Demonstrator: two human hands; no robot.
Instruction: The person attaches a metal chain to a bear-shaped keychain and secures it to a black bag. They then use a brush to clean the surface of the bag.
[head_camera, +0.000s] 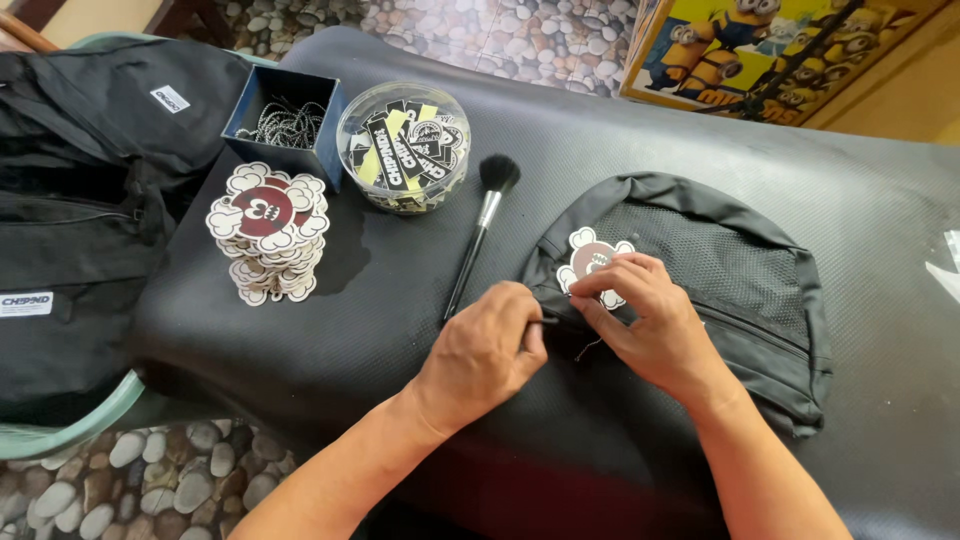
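tag (592, 262) under right hand (640, 315) fingertips, pinched | left hand (490, 350) pinching cord, just beside | on bag (740, 270)

Brush (478, 238) left of bag (740, 270)

both bare forearms reach in from the bottom edge and converge. the left hand (487, 352) lies knuckles up, fingers curled into a tight pinch at its tips. the right hand (640, 312) sits just beside it, fingers bent, fingertips (612, 272) pressing down together.
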